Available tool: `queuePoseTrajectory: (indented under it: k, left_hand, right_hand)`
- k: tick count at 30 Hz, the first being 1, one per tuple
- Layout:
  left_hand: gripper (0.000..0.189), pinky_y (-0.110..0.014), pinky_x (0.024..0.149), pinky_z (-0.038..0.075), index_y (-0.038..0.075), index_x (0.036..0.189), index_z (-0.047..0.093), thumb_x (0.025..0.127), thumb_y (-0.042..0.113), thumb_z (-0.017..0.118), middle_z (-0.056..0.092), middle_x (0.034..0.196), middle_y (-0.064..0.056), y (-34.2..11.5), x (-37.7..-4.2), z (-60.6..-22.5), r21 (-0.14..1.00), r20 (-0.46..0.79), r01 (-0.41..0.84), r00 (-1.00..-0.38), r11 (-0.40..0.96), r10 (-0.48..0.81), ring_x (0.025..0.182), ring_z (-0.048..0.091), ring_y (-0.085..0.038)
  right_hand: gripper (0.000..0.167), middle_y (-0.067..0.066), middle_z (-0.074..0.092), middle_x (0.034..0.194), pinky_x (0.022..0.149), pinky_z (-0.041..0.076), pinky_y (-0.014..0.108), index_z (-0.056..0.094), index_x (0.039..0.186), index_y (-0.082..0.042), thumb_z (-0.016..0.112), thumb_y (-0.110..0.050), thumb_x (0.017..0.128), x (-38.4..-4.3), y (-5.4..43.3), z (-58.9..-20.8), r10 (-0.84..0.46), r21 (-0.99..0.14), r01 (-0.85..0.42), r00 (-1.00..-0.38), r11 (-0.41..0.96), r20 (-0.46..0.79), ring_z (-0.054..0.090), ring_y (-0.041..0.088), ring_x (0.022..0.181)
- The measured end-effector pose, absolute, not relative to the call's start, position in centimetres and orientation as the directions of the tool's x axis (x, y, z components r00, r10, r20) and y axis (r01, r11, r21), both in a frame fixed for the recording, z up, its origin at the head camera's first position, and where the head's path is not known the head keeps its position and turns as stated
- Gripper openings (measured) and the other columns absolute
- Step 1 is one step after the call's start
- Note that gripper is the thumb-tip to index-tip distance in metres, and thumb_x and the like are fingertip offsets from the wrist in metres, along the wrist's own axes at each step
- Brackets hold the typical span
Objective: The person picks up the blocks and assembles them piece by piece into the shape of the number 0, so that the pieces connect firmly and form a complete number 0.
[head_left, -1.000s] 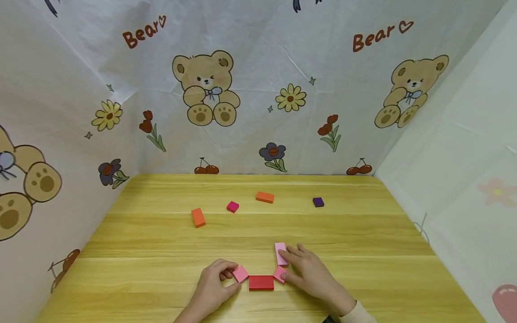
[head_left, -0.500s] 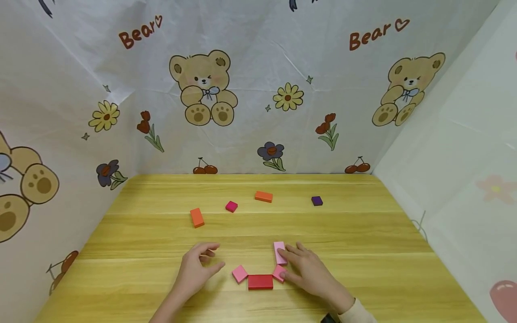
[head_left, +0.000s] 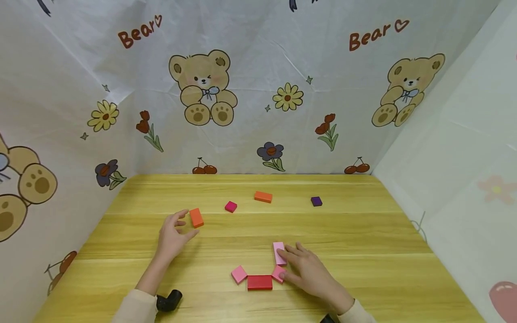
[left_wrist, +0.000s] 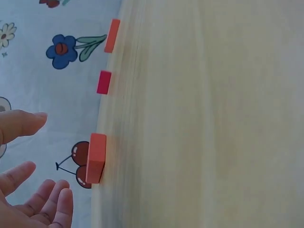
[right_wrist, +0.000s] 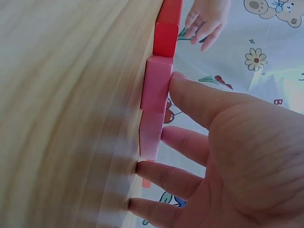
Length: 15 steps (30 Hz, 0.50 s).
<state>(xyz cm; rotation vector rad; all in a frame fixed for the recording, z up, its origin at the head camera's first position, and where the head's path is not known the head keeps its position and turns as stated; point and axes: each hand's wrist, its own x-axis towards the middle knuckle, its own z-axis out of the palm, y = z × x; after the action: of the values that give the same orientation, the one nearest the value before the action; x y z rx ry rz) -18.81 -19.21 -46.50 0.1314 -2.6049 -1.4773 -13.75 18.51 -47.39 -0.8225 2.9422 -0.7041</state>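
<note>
My left hand (head_left: 171, 235) reaches beside the left orange block (head_left: 196, 217), thumb and fingers spread around its near-left side. In the left wrist view that orange block (left_wrist: 96, 159) stands apart from the fingertips. My right hand (head_left: 308, 271) lies at the right end of a joined row, its thumb on a small pink block (head_left: 277, 272) and its index finger on a light pink block (head_left: 278, 246). A long red block (head_left: 260, 282) touches that small block, with another small pink block (head_left: 239, 274) at its left corner. Both right-hand contacts also show in the right wrist view, along the pink block (right_wrist: 158, 85).
Farther back on the wooden table (head_left: 363, 233) lie a magenta block (head_left: 231, 207), a second orange block (head_left: 263, 197) and a dark purple block (head_left: 317, 201). A bear-print cloth (head_left: 250, 98) rises behind and at the sides.
My left hand has let go of the left small pink block and moved forward and left to the orange block. The right hand stays at its blocks.
</note>
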Motion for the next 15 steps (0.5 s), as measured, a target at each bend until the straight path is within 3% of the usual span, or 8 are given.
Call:
queuePoseTrajectory:
  k: [9,15]
  left_hand:
    - [0.075,-0.051,0.095,0.047,0.005,0.149,0.037,0.084,0.011,0.075,0.035,0.145,-0.023,-20.4,-21.6,-47.6,0.849,0.019,-0.045,-0.993,0.527,-0.116,0.123,0.045,-0.039]
    - [0.079,-0.053,0.099,0.045,0.006,0.151,0.033,0.084,0.011,0.076,0.03,0.15,-0.024,-20.4,-22.9,-48.5,0.869,-0.019,-0.055,-0.997,0.492,-0.079,0.13,0.041,-0.041]
  right_hand:
    - [0.055,0.021,0.056,0.138,0.099,0.037,0.069,0.06,0.135,-0.012,0.067,-0.043,0.09,-13.7,18.5,-47.2,-0.488,-0.43,-0.48,-0.867,0.765,0.101,0.045,0.055,0.128]
    - [0.056,0.021,0.056,0.138,0.099,0.038,0.069,0.06,0.135,-0.013,0.067,-0.044,0.089,-13.7,18.5,-47.3,-0.489,-0.435,-0.479,-0.867,0.762,0.098,0.045,0.055,0.128]
